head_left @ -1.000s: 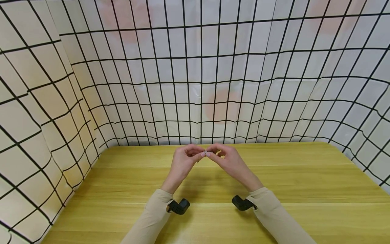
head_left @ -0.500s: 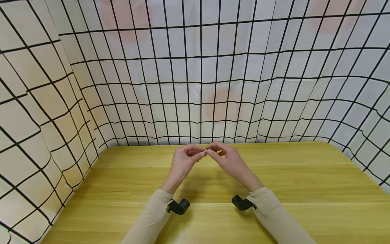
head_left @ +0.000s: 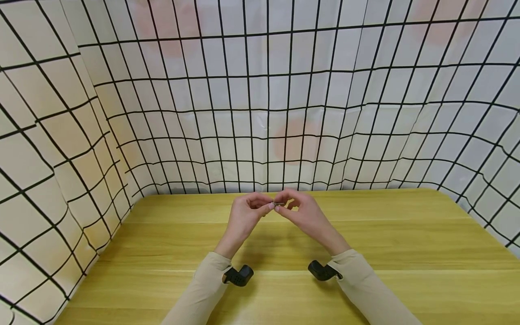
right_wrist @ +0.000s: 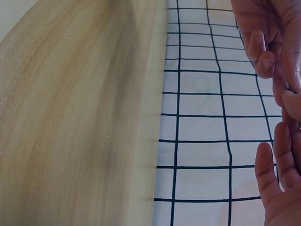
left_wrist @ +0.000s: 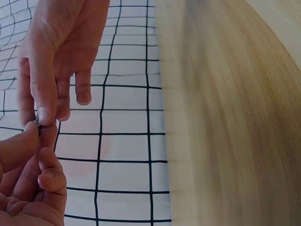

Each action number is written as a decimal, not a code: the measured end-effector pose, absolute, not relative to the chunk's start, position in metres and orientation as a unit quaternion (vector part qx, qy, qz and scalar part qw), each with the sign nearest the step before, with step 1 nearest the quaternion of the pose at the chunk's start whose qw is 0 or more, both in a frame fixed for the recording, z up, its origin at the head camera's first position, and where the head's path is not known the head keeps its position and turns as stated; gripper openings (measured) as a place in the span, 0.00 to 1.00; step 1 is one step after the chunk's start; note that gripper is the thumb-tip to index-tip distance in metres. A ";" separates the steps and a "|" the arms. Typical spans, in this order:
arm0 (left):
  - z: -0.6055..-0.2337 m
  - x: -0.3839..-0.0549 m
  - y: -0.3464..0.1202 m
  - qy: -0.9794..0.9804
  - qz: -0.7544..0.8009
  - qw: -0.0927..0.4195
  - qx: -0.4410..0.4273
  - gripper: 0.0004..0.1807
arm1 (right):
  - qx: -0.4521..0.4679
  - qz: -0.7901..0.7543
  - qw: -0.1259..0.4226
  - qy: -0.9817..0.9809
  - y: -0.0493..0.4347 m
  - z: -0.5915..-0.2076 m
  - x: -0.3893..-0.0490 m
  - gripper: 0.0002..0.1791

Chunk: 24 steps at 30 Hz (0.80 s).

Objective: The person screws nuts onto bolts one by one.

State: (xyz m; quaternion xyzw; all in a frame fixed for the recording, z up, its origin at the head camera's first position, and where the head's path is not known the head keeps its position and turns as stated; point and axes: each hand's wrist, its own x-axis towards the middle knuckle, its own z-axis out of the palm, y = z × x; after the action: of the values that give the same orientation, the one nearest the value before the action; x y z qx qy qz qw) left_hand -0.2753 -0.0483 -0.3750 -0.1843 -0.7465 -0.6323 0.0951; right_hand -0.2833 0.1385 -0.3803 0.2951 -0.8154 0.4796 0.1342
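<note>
Thumb and index fingertip of the left hand (head_left: 245,214) pinch a small, thin grey metal piece (head_left: 278,204), too small to tell its kind. From the other side the right hand (head_left: 302,211) meets it, its thumb and index fingertip at the piece's right end. Both hands are raised over the far part of the table, tip to tip. In the left wrist view, a dark bit of the metal piece (left_wrist: 38,123) shows between the touching fingertips; the rest is covered. In the right wrist view, fingers hide nearly all of it.
A wooden table (head_left: 162,253) stretches beneath both forearms. Behind it and along the sides hangs a white sheet with a black grid (head_left: 227,122). Black wrist cameras (head_left: 239,275) stick out inward from the beige sleeves (head_left: 365,284).
The right thumb and index fingertip have shifted against each other and now stand slightly apart, so more of the thin metal piece shows. The left hand has stayed in place.
</note>
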 end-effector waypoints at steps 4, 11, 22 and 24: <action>-0.374 -0.275 -0.048 -0.746 -0.634 0.094 -0.183 0.04 | 0.285 0.478 0.134 -0.820 0.138 -0.381 -0.284 0.04; -0.374 -0.273 -0.050 -0.744 -0.635 0.093 -0.188 0.05 | 0.278 0.475 0.130 -0.825 0.140 -0.382 -0.284 0.05; -0.362 -0.263 -0.050 -0.749 -0.628 0.079 -0.196 0.06 | 0.285 0.432 0.155 -0.841 0.140 -0.383 -0.284 0.08; -0.354 -0.257 -0.050 -0.750 -0.627 0.078 -0.197 0.06 | 0.281 0.434 0.153 -0.842 0.140 -0.383 -0.284 0.10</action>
State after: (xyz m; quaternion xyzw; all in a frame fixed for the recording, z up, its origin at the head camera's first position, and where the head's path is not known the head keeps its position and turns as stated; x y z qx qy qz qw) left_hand -0.2568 -0.0498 -0.3545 -0.1968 -0.7497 -0.6270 0.0781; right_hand -0.2839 0.1399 -0.3828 0.2811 -0.8420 0.4343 0.1530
